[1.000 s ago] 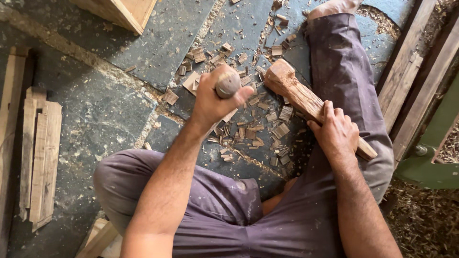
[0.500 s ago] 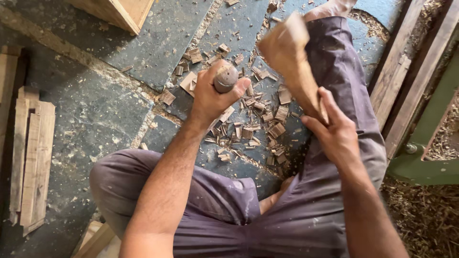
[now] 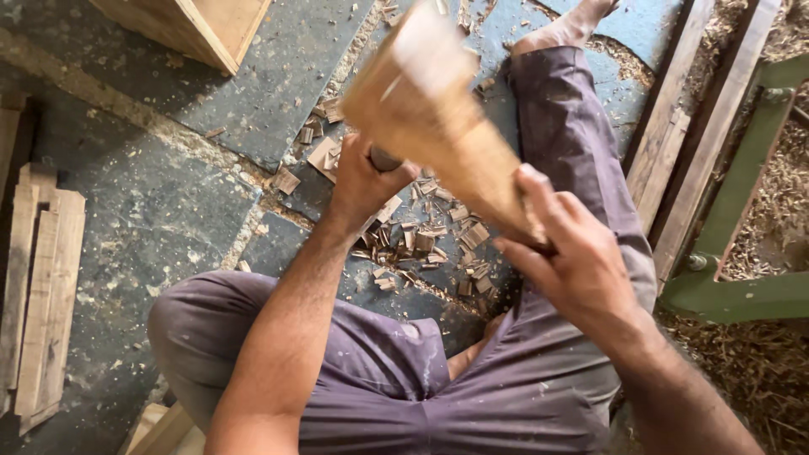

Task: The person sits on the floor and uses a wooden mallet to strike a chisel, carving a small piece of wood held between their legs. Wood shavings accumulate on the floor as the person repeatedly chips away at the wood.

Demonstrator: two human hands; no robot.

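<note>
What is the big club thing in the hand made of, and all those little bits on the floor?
The club, raised by the right hand, looks like bare, unpainted wood: pale tan, though blurred by motion. The little bits seem to be wood chips, same brown colour with rough, split edges. The floor looks like grey stone slabs, dusty, with seams between them.

A wooden mallet [image 3: 438, 126] is held raised in the right hand [image 3: 573, 257], above the left hand [image 3: 362, 181], which is closed on a small rounded piece [image 3: 385, 158] over the floor [image 3: 152, 202]. Wood chips [image 3: 430, 244] are scattered on the floor beneath and between the legs. Stacked slats [image 3: 38, 286] lie at the far left, a wooden box [image 3: 202, 25] far off, and planks [image 3: 683, 160] to the right.
</note>
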